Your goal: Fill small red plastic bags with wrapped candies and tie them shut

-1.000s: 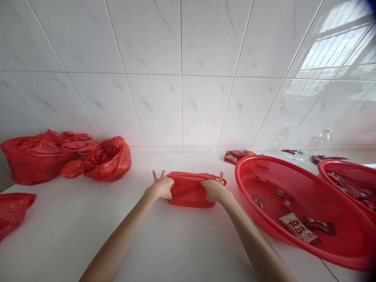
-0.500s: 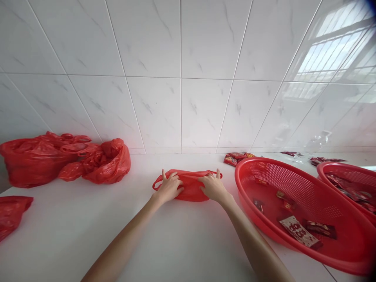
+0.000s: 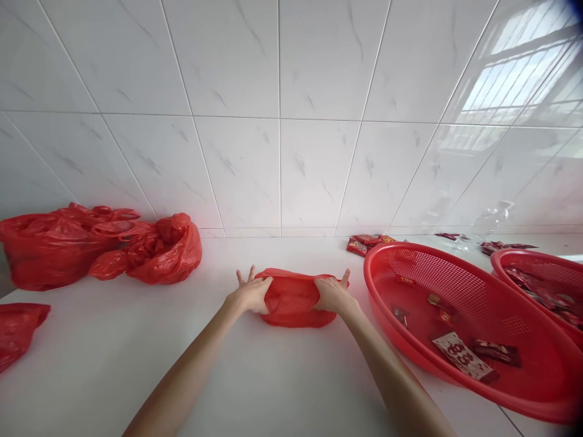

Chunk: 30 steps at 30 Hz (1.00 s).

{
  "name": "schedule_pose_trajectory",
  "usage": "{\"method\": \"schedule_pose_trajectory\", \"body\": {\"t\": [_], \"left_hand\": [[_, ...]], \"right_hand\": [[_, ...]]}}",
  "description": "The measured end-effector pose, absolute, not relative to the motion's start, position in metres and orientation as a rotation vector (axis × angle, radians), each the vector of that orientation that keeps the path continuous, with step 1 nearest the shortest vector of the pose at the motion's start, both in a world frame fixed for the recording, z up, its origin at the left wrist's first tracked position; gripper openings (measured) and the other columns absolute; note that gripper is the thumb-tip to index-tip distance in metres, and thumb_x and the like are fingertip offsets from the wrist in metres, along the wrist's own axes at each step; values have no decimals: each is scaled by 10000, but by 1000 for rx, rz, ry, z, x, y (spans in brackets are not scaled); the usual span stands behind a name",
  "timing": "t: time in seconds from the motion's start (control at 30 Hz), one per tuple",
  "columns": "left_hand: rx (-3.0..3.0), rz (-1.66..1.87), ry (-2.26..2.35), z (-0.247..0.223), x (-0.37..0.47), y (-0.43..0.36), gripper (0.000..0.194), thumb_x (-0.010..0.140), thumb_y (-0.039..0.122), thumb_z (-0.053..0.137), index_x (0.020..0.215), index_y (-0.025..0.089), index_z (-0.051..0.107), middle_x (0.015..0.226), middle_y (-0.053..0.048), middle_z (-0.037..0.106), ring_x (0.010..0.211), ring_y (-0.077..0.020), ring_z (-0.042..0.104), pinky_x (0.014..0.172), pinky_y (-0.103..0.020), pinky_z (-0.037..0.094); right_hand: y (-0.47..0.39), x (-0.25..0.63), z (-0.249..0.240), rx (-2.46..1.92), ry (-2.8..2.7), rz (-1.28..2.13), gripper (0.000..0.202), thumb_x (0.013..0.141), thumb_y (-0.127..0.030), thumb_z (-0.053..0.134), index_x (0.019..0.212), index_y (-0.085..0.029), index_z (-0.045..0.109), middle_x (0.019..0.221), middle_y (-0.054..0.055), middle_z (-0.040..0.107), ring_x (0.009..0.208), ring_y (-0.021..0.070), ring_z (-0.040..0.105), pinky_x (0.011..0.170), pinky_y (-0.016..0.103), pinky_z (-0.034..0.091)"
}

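A thin red plastic bag (image 3: 292, 297) lies on the white tabletop in front of me, its mouth pulled wide. My left hand (image 3: 250, 292) grips the left side of the mouth, thumb toward the inside and a couple of fingers sticking up. At the right side, my right hand (image 3: 332, 293) holds the rim in much the same way. Parts of the fingers of both hands are hidden by the bag. Between the hands the bag's inner wall shows, and I see nothing lying in it.
Right of my right arm stands a large red plastic basket (image 3: 410, 364) with several wrapped snacks. Behind it are red snack packets (image 3: 364, 243), a clear plastic bottle (image 3: 494, 218) and a second basket (image 3: 505, 258). Filled red bags (image 3: 59, 249) sit at left, against the tiled wall (image 3: 237, 176).
Both hands have drawn the bag slightly toward me and spread its mouth, so its opening gapes wider. My left hand has shifted a little left.
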State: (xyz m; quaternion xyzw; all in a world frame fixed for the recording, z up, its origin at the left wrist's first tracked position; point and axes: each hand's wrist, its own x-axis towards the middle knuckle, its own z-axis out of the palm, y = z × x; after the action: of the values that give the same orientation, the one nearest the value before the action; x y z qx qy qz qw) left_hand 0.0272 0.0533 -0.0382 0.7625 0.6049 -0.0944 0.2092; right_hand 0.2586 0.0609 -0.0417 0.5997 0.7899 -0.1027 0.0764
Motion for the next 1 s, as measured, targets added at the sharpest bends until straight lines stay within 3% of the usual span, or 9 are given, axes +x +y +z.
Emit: {"method": "schedule_pose_trajectory", "body": {"t": [0.13, 0.3, 0.43, 0.53, 0.63, 0.73, 0.87, 1.0], "left_hand": [[2171, -245, 1653, -33, 30, 48, 690, 593, 286, 679, 1262, 248, 514, 1384, -150, 528, 1485, -438, -79, 1058, -760, -134], [2269, -83, 1587, -24, 30, 45, 303, 755, 436, 628, 1002, 261, 650, 1186, -93, 654, 1497, -408, 74, 1046, -755, -172], [2388, 158, 1561, -26, 34, 48, 183, 851, 334, 544, 970, 274, 671, 1135, -55, 685, 1487, -335, 191, 1056, -708, -230], [2442, 197, 1583, -32, 35, 51, 203, 846, 277, 543, 1002, 262, 672, 1141, -76, 669, 1469, -320, 243, 1074, -688, -226], [2383, 25, 1633, -38, 34, 52, 339, 753, 239, 621, 1090, 257, 656, 1205, -115, 606, 1486, -372, 165, 1074, -744, -145], [2296, -121, 1668, -39, 31, 52, 446, 681, 189, 634, 1123, 245, 637, 1272, -135, 544, 1497, -417, 26, 1067, -776, -88], [2282, -144, 1678, -36, 31, 51, 437, 678, 229, 635, 1115, 232, 630, 1309, -142, 518, 1493, -431, -23, 1066, -773, -98], [2268, -126, 1634, -32, 34, 49, 380, 750, 377, 616, 1100, 232, 647, 1259, -140, 557, 1498, -416, -13, 1077, -753, -111]], "right_hand": [[53, 259, -29, 1763, 2408, -300, 339, 659, -266, 726, 952, -170, 584, 857, 64, 658, 942, 285, 610, 1063, 742, 77], [45, 261, -13, 1716, 2625, -188, 158, 741, -132, 555, 879, -204, 582, 779, 19, 636, 905, 231, 603, 1107, 654, 131], [44, 260, -11, 1623, 2828, -74, 210, 743, -41, 470, 806, -207, 584, 729, 16, 625, 887, 202, 605, 1131, 599, 160], [45, 259, -16, 1605, 2769, -86, 254, 717, -19, 482, 845, -205, 598, 784, 43, 653, 1095, 254, 568, 1135, 631, 117], [49, 260, -23, 1618, 2580, -191, 310, 680, -59, 569, 954, -197, 613, 982, 95, 676, 1371, 344, 349, 1103, 713, 59], [53, 263, -29, 1635, 2467, -271, 380, 651, -143, 671, 1025, -184, 612, 1129, 143, 648, 1460, 395, 166, 1065, 770, 32], [55, 264, -29, 1641, 2466, -312, 347, 690, -202, 695, 1027, -176, 618, 1146, 158, 644, 1474, 393, 150, 1062, 776, -4], [43, 262, -6, 1631, 2578, -330, 325, 836, -336, 608, 1133, -203, 614, 1227, 133, 629, 1470, 345, 206, 1115, 709, -31]]}}
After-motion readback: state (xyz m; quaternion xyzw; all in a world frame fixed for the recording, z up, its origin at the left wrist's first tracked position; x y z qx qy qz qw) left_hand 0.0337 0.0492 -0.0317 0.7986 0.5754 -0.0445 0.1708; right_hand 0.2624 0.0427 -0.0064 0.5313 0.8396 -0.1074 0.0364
